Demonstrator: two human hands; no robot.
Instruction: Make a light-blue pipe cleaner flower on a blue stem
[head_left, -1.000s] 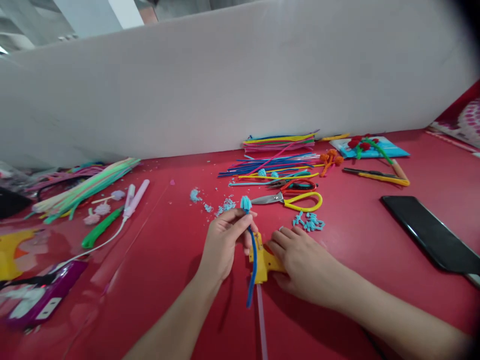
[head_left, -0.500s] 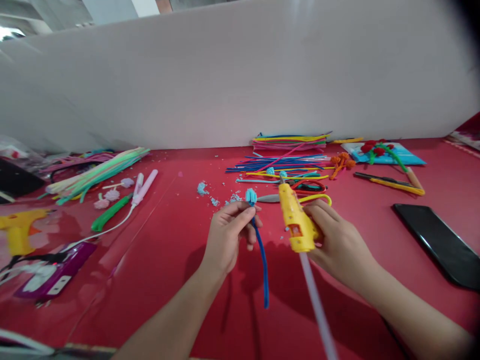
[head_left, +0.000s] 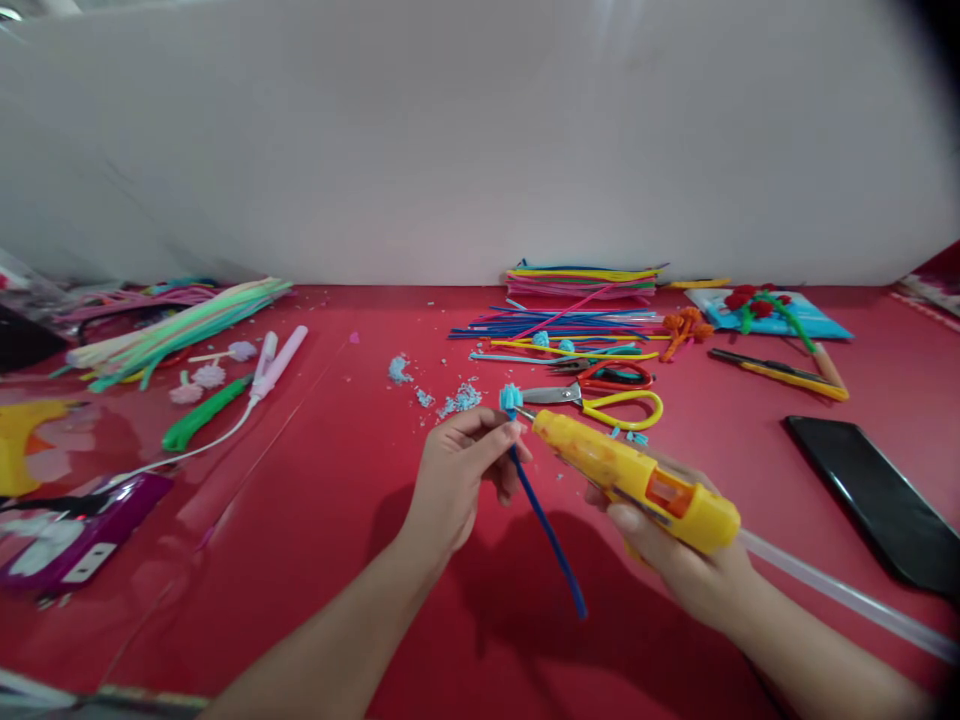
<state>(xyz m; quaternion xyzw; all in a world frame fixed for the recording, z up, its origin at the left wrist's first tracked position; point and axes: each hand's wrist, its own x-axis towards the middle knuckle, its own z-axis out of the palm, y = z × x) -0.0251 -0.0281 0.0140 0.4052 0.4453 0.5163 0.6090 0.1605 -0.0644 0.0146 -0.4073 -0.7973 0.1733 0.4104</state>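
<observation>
My left hand (head_left: 463,470) pinches a dark blue pipe cleaner (head_left: 551,535) just under the light blue fuzzy tuft (head_left: 511,398) at its top. The stem's free end hangs down to the right. In my right hand (head_left: 679,560) is a yellow hot glue gun (head_left: 637,475), its fingers wrapped around the handle. A clear glue stick (head_left: 847,595) sticks out of the gun's back end. The nozzle (head_left: 527,413) points left and meets the tuft's lower right side; whether it touches cannot be made out. Behind the gun lie yellow-handled scissors (head_left: 622,408).
Light blue fluff scraps (head_left: 461,399) lie beyond my left hand. Bundles of coloured pipe cleaners (head_left: 585,283) rest against the white partition (head_left: 450,150). A black phone (head_left: 874,500) is at right. On the left are a purple power strip (head_left: 90,535), another yellow glue gun (head_left: 26,440) and a pink styling iron (head_left: 277,365).
The glue gun has swung from pointing away to pointing left, bringing its nozzle to the tuft. The pipe cleaner's lower end has swung right. The view has shifted slightly.
</observation>
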